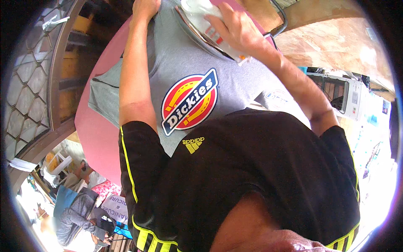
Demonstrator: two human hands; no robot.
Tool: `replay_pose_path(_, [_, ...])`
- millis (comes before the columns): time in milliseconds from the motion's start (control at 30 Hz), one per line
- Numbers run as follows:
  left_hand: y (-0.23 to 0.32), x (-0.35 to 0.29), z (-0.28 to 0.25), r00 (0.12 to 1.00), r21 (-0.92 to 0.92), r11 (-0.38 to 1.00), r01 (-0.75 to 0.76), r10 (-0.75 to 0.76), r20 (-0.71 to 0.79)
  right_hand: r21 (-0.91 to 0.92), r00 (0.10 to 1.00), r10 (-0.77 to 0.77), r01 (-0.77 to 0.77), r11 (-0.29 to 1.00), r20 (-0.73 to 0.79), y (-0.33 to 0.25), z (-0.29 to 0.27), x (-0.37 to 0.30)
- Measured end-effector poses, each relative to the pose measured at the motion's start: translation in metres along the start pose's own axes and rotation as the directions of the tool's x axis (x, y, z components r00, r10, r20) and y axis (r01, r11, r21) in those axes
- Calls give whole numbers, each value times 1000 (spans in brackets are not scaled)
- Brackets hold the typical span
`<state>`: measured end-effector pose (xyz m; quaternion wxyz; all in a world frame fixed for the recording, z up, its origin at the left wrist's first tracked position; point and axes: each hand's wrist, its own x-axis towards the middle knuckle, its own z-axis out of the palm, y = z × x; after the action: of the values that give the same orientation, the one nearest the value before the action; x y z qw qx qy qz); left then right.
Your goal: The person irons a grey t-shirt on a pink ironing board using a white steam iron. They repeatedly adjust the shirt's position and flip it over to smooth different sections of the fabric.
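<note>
A grey T-shirt point(184, 63) with a round red, yellow and blue printed emblem lies spread over a pink padded ironing surface point(98, 140). My right hand point(239, 31) is wrapped around a white clothes iron point(201, 31), whose soleplate edge rests on the upper part of the shirt. At the top edge of the view, my left hand point(146, 7) touches the shirt beside a dark fold in the cloth. Its fingertips are cut off by the frame, so their grip is hidden.
A dark wooden frame with patterned glass point(29, 88) stands at the left. A white appliance point(350, 98) is at the right, near a brown surface point(331, 33). Another person point(77, 220) sits low at the far left, beside a white sign point(115, 208).
</note>
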<state>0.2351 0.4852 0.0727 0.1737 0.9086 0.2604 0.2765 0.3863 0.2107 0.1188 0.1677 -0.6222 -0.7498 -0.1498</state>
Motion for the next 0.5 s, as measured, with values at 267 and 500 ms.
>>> replay_pose_path(267, [-11, -43, -3, 967, 107, 994, 34, -6, -254, -522, 874, -411, 231, 821, -260, 31, 49, 103])
replay_pose_path(500, [8, -53, -3, 906, -27, 996, 89, -92, -413, -188, 898, -269, 214, 959, -350, 26, 50, 96])
